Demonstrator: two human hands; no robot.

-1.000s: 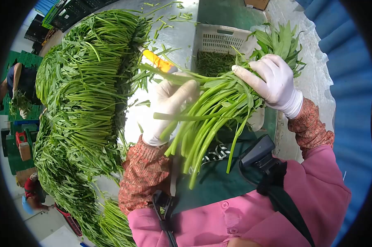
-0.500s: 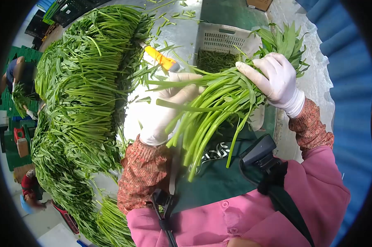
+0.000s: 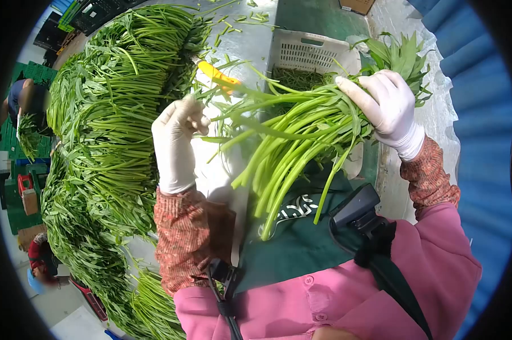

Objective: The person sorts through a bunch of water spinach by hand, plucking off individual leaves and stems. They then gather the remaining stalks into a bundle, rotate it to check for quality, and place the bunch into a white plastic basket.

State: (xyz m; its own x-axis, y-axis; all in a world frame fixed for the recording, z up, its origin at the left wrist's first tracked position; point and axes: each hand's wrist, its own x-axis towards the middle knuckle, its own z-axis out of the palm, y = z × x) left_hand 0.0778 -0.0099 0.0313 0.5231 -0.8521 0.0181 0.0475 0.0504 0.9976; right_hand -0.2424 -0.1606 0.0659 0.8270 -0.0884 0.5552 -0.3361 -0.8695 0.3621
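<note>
My right hand (image 3: 386,110), in a white glove, is wrapped around a bunch of water spinach (image 3: 307,136) near its leafy end. The cut stems fan out to the left and hang down in front of my apron. Left of those stems, my gloved left hand (image 3: 179,139) is raised with its fingers curled and the thumb pressed to them. Whatever may be between those fingertips is too small to make out. Just beyond that hand, a tool with an orange-yellow handle (image 3: 216,75) lies on the metal table (image 3: 247,39).
A long heap of water spinach (image 3: 117,113) covers the table's left side. Beyond my right hand is a white crate (image 3: 310,54) holding green scraps. Stem trimmings lie on the table's far part. Two other people are at the far left. A blue curtain (image 3: 482,141) hangs at right.
My left hand has come away from the stems, moving left and up, and its fingers have curled. The bunch stays in my right hand, which has shifted slightly right.
</note>
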